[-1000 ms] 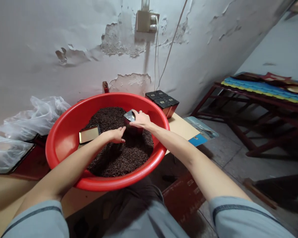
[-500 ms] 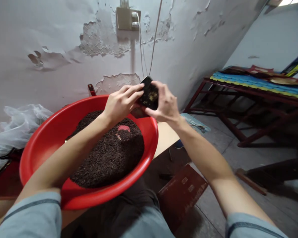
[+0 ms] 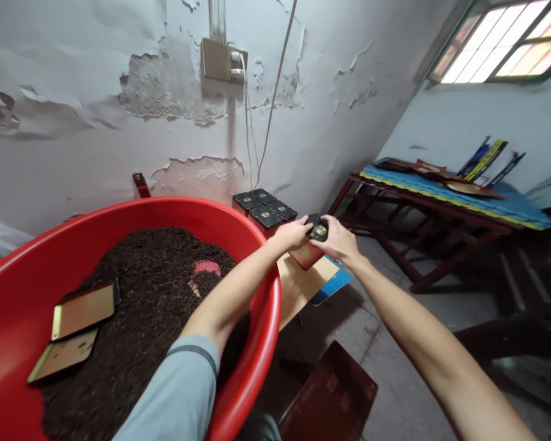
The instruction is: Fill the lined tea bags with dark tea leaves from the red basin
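My left hand (image 3: 292,235) and my right hand (image 3: 341,240) are closed around the top of a reddish tin (image 3: 306,256) with a black lid, one on each side. The tin is over the right part of the pale tabletop (image 3: 298,288); whether its base rests there I cannot tell. Several tins with black, gold-marked lids (image 3: 265,215) stand grouped just left of it, by the wall. A large red basin (image 3: 275,306) holds dark, loose leaves like tea (image 3: 156,294), with a small pink thing (image 3: 206,267) among them.
Two gold-coloured rectangular lids or trays (image 3: 85,311) lie in the basin's left side. A red-brown stool (image 3: 333,392) stands below on the floor. Cables hang from a wall socket (image 3: 224,60). At right is a bench with blue mats (image 3: 422,187).
Both hands have moved right and down with the tin, from over the basin's far rim to the tabletop beside it. My view has turned, bringing the grouped tins and the window into sight.
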Available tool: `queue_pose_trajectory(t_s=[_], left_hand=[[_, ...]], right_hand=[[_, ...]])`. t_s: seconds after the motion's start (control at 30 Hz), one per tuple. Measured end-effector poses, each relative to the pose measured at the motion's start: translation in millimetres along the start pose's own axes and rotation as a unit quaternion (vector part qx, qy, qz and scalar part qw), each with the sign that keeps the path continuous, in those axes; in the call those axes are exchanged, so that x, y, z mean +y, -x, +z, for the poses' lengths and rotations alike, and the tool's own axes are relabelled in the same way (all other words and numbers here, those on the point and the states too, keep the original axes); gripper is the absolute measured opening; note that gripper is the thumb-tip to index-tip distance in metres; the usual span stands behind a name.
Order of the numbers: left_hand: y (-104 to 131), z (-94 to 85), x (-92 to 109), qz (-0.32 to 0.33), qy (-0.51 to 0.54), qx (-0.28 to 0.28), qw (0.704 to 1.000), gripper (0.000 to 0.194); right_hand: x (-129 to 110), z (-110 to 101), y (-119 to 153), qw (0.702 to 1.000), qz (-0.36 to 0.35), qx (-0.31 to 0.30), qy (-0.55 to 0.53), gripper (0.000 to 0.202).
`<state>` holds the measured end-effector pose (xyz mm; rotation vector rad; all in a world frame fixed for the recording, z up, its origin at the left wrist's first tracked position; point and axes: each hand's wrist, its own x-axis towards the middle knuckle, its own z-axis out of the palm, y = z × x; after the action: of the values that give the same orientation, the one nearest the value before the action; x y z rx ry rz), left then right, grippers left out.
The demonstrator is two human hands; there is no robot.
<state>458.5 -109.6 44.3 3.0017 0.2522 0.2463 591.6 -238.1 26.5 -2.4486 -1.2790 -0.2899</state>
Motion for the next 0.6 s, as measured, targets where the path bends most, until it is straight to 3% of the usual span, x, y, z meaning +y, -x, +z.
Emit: queue_pose_trajectory(t_s=[0.1, 0.23, 0.43, 0.53, 0.6], left_hand=[[-12.9, 21.5, -15.0, -0.015, -0.021, -0.075, 0.997, 0.067], [-28.1, 30.5, -28.2, -0.068, -0.039, -0.083, 0.994, 0.058], [-34.8, 32.5, -33.9, -0.108, -0.018, -0.085, 0.99, 0.059], [-26.9, 30.3, -29.1, -0.093, -0.024, -0.06, 0.994, 0.057], [-18.0, 23.6, -25.1, -0.09, -0.023, -0.042, 0.995, 0.056]], right_hand=[[8.8, 34.9, -17.8, 0.998, 0.027, -0.059, 0.003, 0.074], [11.1, 55.9, -48.1, 0.995, 0.011, -0.101, 0.003, 0.075], [7.5, 58.9, -67.7, 0.984, -0.002, -0.163, 0.07, 0.08], [-8.6, 50.9, -61.6, 0.971, 0.001, -0.191, 0.144, 0.08], [-25.7, 43.5, -56.1, 0.966, -0.045, -0.176, 0.185, 0.076]])
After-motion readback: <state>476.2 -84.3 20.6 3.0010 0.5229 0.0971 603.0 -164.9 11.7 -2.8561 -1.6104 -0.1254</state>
